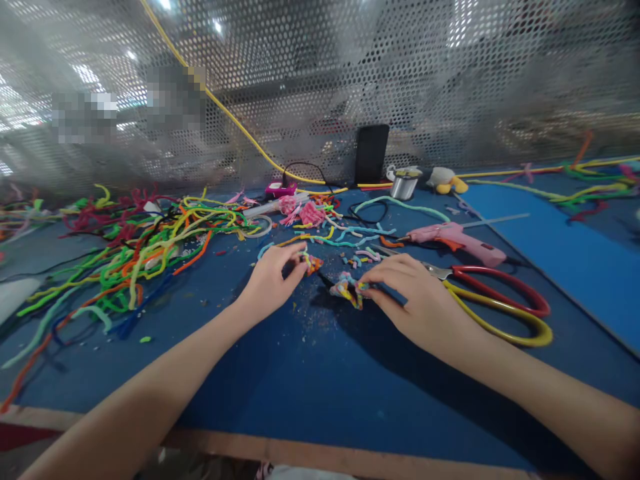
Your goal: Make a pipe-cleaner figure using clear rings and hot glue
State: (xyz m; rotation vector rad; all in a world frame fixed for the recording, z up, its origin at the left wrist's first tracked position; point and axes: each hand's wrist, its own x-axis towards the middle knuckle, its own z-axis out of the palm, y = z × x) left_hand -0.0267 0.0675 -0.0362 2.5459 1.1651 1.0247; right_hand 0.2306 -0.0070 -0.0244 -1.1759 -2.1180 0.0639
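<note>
My left hand (273, 280) pinches a small multicoloured fuzzy piece (313, 264), mostly orange and yellow where it shows, between thumb and fingers. With its fingertips, my right hand (413, 293) grips a bent multicoloured pipe-cleaner piece (346, 288) in pale blue, pink and yellow. A dark strip (325, 279) shows between the two pieces; whether it joins them I cannot tell. Both hands are just above the blue tabletop (300, 393). Short cut bits of pipe cleaner (367, 255) lie behind the right piece.
Scissors (543, 331) with red and yellow handles lie beside my right hand. Behind them is a pink glue gun (453, 235). A wire spool (404, 185) and a black phone (373, 155) stand near the perforated metal screen (300, 80). Tangled pipe cleaners (165, 247) cover the left side.
</note>
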